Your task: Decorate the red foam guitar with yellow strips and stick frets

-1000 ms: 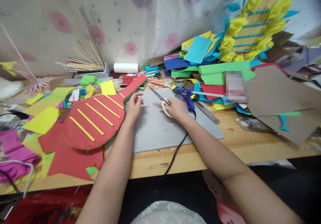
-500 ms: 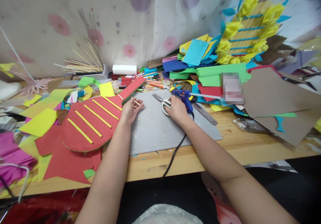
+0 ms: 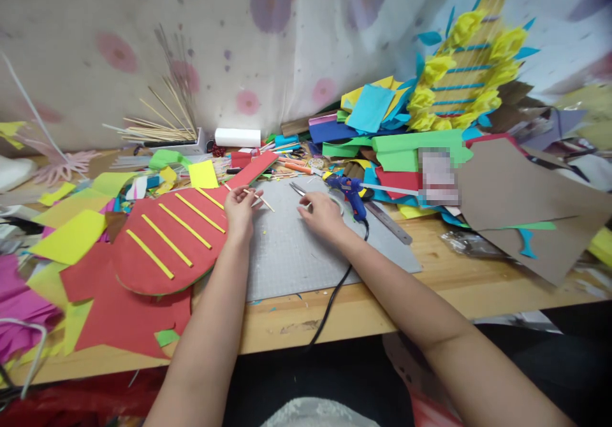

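Note:
My left hand (image 3: 240, 210) is closed on a thin pale stick (image 3: 266, 204), whose free end points right over the grey cutting mat (image 3: 282, 255). Beside that hand lies a red guitar-shaped cutout (image 3: 143, 261) with several yellow strips across its body and a neck reaching toward the back. My right hand (image 3: 321, 215) is over the scissors (image 3: 297, 188), with thumb and fingers apart and directed left. Part of the scissors' handle is hidden by this hand. A blue hot glue gun (image 3: 352, 194) rests just right of it, its black cord running to the front.
A metal ruler (image 3: 389, 222) lies at the mat's right edge. Brown cardboard (image 3: 521, 185) and coloured sheets are heaped on the right. Behind them stands a yellow guitar model (image 3: 461, 83) with paper flowers. Sticks (image 3: 157, 130) fill a box at the back left; red scraps (image 3: 124, 318) lie front left.
My right hand has come off the scissors' handle and shifted left. The stick in my left hand has been raised and shows more of its length. The view has shifted slightly.

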{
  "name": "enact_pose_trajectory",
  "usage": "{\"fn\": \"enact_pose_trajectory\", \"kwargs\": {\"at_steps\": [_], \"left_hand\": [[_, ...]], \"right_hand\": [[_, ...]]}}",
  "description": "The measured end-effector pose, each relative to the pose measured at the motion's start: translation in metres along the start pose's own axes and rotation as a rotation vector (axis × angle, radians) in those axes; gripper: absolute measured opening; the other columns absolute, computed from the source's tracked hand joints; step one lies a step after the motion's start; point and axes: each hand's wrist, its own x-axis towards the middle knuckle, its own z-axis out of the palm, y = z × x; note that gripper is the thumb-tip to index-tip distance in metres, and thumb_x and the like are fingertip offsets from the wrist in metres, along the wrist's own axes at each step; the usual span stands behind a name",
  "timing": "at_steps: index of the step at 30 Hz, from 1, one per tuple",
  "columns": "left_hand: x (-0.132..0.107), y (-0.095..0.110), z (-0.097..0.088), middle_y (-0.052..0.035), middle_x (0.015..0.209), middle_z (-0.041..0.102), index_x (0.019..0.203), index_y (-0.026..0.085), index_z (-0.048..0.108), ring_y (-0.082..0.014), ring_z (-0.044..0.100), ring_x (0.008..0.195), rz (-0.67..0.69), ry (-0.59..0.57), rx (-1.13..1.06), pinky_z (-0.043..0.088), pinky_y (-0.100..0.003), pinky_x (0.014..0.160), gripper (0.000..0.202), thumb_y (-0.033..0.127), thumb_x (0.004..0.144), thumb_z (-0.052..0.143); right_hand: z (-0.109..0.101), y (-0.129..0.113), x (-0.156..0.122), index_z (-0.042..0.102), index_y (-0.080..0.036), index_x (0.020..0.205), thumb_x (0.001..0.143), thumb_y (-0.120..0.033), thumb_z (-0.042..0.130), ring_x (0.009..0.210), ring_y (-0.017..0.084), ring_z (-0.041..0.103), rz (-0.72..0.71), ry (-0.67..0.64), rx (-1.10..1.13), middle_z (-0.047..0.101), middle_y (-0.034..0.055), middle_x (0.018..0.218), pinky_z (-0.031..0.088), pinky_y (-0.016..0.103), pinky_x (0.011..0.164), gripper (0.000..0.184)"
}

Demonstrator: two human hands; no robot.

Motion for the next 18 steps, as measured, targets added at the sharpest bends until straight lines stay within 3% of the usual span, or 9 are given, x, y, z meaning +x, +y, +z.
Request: {"fn": "enact_pose_trajectory", "kwargs": {"at_steps": [3,5,8,12,15,18], "left_hand": [[-0.001,0.000,0.003,0.0009,0.077,0.058,0.080,0.018,0.048,-0.0135,0.067,0.077,0.106,0.048,-0.081,0.051,-0.025,0.070,0.016,0.010,0.070,0.057],[-0.002,-0.002,0.005,0.0010,0.076,0.059,0.080,0.018,0.048,-0.0128,0.067,0.078,0.110,0.022,-0.138,0.051,-0.025,0.073,0.015,0.008,0.071,0.055],[-0.004,-0.007,0.009,0.0013,0.073,0.058,0.078,0.017,0.047,-0.0115,0.066,0.074,0.017,0.013,-0.167,0.050,-0.026,0.073,0.017,0.002,0.070,0.051],[-0.004,-0.013,0.011,0.0009,0.068,0.058,0.075,0.016,0.044,-0.0110,0.065,0.069,-0.176,0.074,-0.209,0.051,-0.028,0.074,0.022,-0.005,0.067,0.044],[0.000,-0.015,0.008,-0.0006,0.067,0.059,0.075,0.016,0.045,-0.0111,0.065,0.069,-0.277,0.077,-0.222,0.052,-0.031,0.076,0.021,-0.004,0.068,0.042],[0.003,-0.019,0.007,-0.0003,0.066,0.059,0.075,0.016,0.046,-0.0105,0.064,0.069,-0.278,0.092,-0.178,0.050,-0.031,0.078,0.016,0.001,0.072,0.042]], "right_hand": [[0.006,-0.018,0.015,0.060,-0.019,0.091,0.079,-0.031,0.053,0.084,0.016,0.057,-0.044,-0.175,0.077,0.064,0.0043,0.094,0.040,0.027,0.072,0.017],[0.013,-0.029,0.028,0.060,-0.019,0.091,0.079,-0.035,0.054,0.086,0.017,0.057,-0.057,-0.221,0.053,0.064,0.0052,0.096,0.040,0.028,0.072,0.021],[0.027,-0.042,0.046,0.059,-0.017,0.096,0.079,-0.040,0.053,0.094,0.020,0.057,-0.055,-0.221,-0.038,0.062,0.0091,0.103,0.042,0.030,0.077,0.029],[0.037,-0.052,0.059,0.056,-0.010,0.106,0.084,-0.029,0.045,0.102,0.023,0.056,-0.105,-0.271,-0.184,0.059,0.0163,0.111,0.041,0.032,0.083,0.031],[0.034,-0.051,0.062,0.055,-0.007,0.109,0.086,-0.024,0.041,0.104,0.025,0.056,-0.121,-0.313,-0.235,0.059,0.0196,0.111,0.042,0.032,0.083,0.032],[0.027,-0.044,0.066,0.056,-0.010,0.105,0.086,-0.021,0.040,0.099,0.024,0.059,-0.024,-0.305,-0.167,0.061,0.0190,0.108,0.042,0.031,0.078,0.027]]}}
